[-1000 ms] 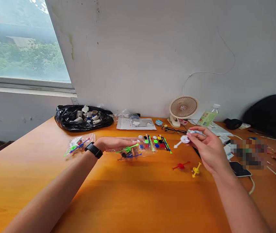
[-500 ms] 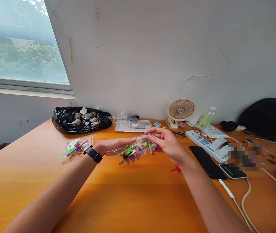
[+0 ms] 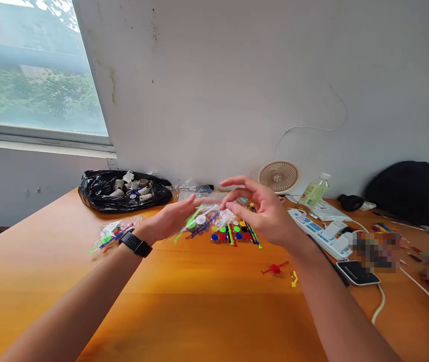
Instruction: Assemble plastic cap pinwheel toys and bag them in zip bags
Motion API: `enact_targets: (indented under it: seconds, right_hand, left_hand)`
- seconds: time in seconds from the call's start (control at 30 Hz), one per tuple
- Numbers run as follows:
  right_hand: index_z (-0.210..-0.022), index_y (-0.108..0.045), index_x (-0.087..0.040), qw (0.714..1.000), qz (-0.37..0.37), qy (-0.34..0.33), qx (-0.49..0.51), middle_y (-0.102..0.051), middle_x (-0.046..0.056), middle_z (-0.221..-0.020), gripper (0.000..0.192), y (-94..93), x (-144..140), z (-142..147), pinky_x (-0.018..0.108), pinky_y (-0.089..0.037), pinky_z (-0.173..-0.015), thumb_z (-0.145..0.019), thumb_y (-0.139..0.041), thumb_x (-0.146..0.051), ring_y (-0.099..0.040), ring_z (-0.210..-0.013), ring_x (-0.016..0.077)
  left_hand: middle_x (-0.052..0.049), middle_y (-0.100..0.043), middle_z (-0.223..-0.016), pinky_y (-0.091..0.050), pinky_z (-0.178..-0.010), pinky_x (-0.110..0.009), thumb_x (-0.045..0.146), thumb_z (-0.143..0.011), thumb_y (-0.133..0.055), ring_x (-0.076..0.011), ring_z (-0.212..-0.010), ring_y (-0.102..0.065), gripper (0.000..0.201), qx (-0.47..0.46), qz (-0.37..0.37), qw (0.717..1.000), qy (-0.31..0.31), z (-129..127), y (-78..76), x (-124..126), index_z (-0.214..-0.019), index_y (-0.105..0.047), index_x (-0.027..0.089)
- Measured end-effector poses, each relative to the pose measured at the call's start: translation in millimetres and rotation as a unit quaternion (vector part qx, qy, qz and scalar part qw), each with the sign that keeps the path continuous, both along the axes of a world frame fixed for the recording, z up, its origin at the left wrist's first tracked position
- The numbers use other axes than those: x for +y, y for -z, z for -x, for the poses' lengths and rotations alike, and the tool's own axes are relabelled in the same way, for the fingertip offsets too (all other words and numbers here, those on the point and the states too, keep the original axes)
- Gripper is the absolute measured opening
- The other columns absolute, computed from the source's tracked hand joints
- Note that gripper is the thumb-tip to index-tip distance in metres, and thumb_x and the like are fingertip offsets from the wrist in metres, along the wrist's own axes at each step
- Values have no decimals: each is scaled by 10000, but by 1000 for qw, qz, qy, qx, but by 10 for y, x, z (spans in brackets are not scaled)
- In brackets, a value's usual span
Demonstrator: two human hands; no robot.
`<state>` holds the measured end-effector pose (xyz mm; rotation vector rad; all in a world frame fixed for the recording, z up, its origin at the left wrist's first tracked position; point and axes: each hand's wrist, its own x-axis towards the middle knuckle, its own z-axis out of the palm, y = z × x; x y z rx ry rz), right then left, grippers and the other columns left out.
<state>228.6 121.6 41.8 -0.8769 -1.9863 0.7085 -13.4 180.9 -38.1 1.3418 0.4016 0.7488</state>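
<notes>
Both hands on clear bag (image 3: 202, 221): L hand (image 3: 169, 221) cradling, R hand (image 3: 263, 213) pinching top w/ fingers spread; could spill parts if tipped.

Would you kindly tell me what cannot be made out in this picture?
Head view only:
- Clear bag contents: motion-blurred, partly behind the left hand and right hand.
- Whether the right hand grips the bag: blurred.
- Patch by the power strip: pixelated.
- Bottle label: too small.
</notes>
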Motion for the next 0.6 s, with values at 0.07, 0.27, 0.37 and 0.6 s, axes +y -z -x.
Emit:
enact_targets:
  seconds: [0.07,0.27,0.37,0.6]
  right_hand:
    - [-1192,-655,-261,998,-53,-18,31,-753,15,-957,260,-109,-23,-3,371,-535,-926,-937,-657,-206,-699,-982,206]
    - [-1088,-695,-262,998,-58,-31,6,-746,8,-921,209,-113,-137,-37,381,-558,-931,-923,-626,-154,-710,-924,202]
    - [-1247,-702,-309,997,-50,37,-41,-729,34,-1268,296,9,-279,-264,427,-488,-1109,-961,-649,-257,-653,-1226,247]
    - [-1331,-677,-316,933,17,254,-256,-613,81,-1474,402,834,-609,-1430,504,-471,-1131,-975,-614,-491,-579,-1341,335]
  left_hand:
    - [-127,-718,-1268,-513,-908,-404,776,-824,-680,-324,-1081,-675,801,-57,18,998,-8,-32,91,-39,-1443,-626,270]
    - [-69,-706,-911,-525,-778,-328,518,-652,-954,-199,-790,-643,679,0,60,990,125,-294,348,-300,-1208,-737,194]
    - [-50,-691,-873,-512,-769,-294,400,-781,-900,-161,-772,-620,390,59,-6,998,37,-297,215,-435,-1052,-755,160]
    - [-58,-735,-860,-534,-738,-311,441,-744,-913,-210,-810,-682,447,143,-75,972,-173,-85,531,-498,-1033,-737,150]
